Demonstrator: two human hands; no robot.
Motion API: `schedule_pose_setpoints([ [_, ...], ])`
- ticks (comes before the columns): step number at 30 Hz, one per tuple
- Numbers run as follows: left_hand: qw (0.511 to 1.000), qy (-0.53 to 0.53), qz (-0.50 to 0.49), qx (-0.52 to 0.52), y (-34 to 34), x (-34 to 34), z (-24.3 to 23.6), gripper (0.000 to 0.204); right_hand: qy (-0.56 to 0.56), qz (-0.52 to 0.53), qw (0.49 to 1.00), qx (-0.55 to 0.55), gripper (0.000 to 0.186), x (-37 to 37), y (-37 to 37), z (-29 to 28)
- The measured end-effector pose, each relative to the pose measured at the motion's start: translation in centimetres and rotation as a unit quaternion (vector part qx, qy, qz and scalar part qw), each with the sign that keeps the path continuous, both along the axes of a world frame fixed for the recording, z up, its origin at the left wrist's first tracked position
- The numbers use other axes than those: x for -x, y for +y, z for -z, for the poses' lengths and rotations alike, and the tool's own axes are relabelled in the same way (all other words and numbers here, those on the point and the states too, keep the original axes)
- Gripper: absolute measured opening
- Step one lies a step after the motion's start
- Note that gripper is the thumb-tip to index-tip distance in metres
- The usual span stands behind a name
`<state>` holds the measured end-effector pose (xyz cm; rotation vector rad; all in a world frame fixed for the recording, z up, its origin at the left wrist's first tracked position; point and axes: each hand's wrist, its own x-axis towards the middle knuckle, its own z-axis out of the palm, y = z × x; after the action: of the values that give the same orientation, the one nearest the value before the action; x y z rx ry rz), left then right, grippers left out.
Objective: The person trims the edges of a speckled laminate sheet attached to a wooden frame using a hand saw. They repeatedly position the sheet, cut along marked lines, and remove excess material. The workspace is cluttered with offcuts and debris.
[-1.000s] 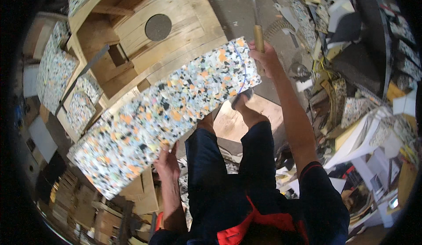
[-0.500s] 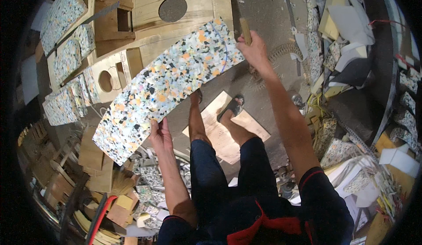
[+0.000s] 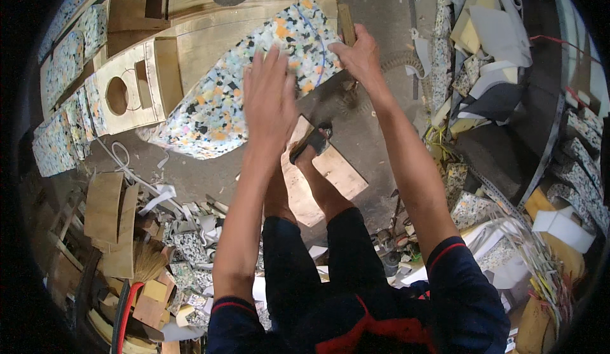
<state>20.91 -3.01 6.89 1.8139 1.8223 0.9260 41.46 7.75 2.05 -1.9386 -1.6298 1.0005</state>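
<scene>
A speckled, multicoloured bonded-foam sheet [image 3: 213, 115] lies slanting over the edge of a plywood frame [image 3: 206, 23]. Its lower left end droops and curls. A curved blue line crosses its far right end. My left hand [image 3: 270, 93] is spread flat on the foam, fingers stretched and slightly blurred. At the foam's right edge, my right hand [image 3: 359, 55] is closed round the wooden handle [image 3: 346, 23] of a tool, its thumb by the foam. The tool's working end is hard to make out here.
Smaller foam-faced wooden pieces [image 3: 60, 131] stand on the left. A plywood board [image 3: 333, 176] lies on the floor under one foot. Foam offcuts [image 3: 495, 36] are heaped on the right, with more scraps and a straw broom [image 3: 149, 262] at lower left.
My left hand has let go of the foam's lower edge and moved up to lie flat on its face. The foam has gone from held straight to drooping at its left end.
</scene>
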Motion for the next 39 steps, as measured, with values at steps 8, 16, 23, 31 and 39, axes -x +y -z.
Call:
schedule_pose_setpoints([
  [8, 0.983, 0.185, 0.009, 0.006, 5.5, -2.7, 8.6, 0.055, 0.000, -0.030, 1.000, 0.002, 0.041, -1.5, -3.7, -4.3],
  [16, 0.967, 0.254, -0.011, -0.019, 4.4, -5.2, 10.4, 0.054, 0.039, -0.220, 0.963, -0.153, 0.058, -10.0, -14.6, -3.0],
  [23, 0.951, 0.300, -0.025, -0.073, 3.5, -6.8, 11.4, 0.050, -0.030, -0.287, 0.952, -0.105, 0.060, -13.8, -17.9, 0.0],
  [31, 0.943, 0.328, -0.020, -0.051, 2.6, -7.0, 11.4, 0.052, -0.002, -0.292, 0.950, -0.116, 0.060, -13.8, -18.9, 0.7],
  [39, 0.956, 0.291, -0.011, -0.037, 2.8, -7.3, 9.9, 0.049, -0.002, -0.302, 0.949, -0.092, 0.062, -14.0, -18.3, 0.4],
])
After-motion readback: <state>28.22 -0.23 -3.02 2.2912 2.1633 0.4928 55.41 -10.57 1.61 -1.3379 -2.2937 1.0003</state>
